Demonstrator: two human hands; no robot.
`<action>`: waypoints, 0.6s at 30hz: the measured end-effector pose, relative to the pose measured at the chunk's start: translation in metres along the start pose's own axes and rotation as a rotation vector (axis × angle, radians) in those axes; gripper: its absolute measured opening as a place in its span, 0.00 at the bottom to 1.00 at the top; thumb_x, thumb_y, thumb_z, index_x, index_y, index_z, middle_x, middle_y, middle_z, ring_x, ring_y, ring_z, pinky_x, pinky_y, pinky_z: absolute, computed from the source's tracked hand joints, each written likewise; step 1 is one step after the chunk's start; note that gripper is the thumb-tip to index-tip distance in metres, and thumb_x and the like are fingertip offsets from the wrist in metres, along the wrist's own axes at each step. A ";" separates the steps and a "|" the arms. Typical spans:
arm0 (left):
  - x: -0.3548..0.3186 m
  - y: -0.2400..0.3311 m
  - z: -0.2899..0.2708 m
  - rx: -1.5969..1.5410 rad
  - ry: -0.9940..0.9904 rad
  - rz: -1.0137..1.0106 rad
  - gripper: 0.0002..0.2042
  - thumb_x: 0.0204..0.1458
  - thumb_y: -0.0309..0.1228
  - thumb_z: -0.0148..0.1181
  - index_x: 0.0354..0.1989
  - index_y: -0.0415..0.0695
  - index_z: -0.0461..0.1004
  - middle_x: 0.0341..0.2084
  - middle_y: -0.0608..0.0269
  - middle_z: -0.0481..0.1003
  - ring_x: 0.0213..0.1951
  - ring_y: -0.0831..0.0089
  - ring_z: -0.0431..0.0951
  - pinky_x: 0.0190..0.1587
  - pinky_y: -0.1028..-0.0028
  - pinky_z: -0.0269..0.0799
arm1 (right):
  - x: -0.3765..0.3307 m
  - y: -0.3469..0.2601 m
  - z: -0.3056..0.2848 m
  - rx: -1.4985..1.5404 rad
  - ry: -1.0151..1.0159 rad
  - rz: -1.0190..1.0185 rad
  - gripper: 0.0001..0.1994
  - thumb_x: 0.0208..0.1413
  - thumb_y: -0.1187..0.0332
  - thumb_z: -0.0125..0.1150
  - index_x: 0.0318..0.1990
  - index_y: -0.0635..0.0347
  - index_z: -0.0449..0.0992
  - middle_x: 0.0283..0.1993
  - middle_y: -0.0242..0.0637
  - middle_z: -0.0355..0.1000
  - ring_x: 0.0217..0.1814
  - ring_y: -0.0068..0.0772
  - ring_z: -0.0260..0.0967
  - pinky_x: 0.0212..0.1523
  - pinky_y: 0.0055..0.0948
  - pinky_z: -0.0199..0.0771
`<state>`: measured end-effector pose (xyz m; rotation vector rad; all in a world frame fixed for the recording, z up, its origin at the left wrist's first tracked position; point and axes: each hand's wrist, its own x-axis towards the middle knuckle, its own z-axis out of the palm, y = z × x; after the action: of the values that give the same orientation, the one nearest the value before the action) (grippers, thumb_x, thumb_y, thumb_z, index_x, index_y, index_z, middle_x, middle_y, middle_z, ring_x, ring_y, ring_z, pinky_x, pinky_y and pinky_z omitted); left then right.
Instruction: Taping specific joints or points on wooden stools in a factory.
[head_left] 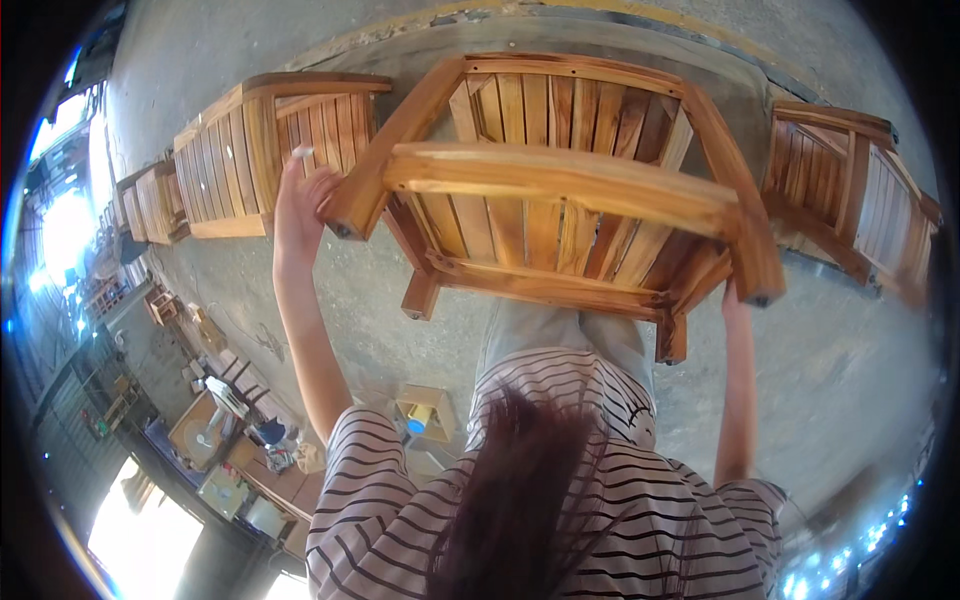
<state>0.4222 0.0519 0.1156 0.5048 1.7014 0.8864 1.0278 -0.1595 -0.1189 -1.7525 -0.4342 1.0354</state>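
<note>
Slatted wooden chair (560,173), head view: in front of the torso (625,470), between both hands.
Similar slatted pieces (225,165) stand beside its left and right edges; grey floor (830,370) extends right of the torso. Finish: glossy, streaked orange-brown. Left hand (302,205): fingers partly curled at a frame corner; grip cannot be determined. Right hand (736,308): fingers hidden behind the frame; state cannot be determined.

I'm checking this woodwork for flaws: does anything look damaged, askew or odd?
Nothing plainly stands out. The slatted wooden piece between the left hand and right hand shows no obvious break, though small flaws may not show.
</note>
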 end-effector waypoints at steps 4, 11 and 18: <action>0.057 -0.018 0.015 0.160 -0.264 -0.177 0.32 0.60 0.55 0.48 0.67 0.50 0.54 0.57 0.53 0.68 0.59 0.64 0.66 0.62 0.65 0.58 | 0.058 -0.086 0.024 -0.236 -0.209 0.316 0.24 0.62 0.51 0.52 0.53 0.65 0.70 0.45 0.38 0.72 0.47 0.29 0.70 0.48 0.29 0.68; 0.128 -0.076 0.034 0.802 -0.332 -0.194 0.41 0.61 0.60 0.39 0.72 0.43 0.35 0.72 0.53 0.39 0.72 0.64 0.42 0.70 0.68 0.40 | 0.097 -0.145 0.118 -0.375 -0.374 0.468 0.28 0.56 0.43 0.58 0.45 0.64 0.76 0.32 0.37 0.76 0.31 0.26 0.74 0.33 0.27 0.75; 0.111 -0.075 0.045 0.746 -0.271 0.059 0.39 0.63 0.56 0.38 0.71 0.39 0.35 0.73 0.55 0.37 0.73 0.65 0.37 0.71 0.72 0.35 | 0.109 -0.136 0.102 -0.320 -0.288 0.589 0.26 0.57 0.45 0.59 0.43 0.64 0.77 0.32 0.36 0.76 0.30 0.28 0.75 0.32 0.26 0.76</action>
<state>0.4381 0.0975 -0.0169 1.1198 1.7311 0.1720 1.0312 0.0328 -0.0581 -2.0836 -0.2709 1.7260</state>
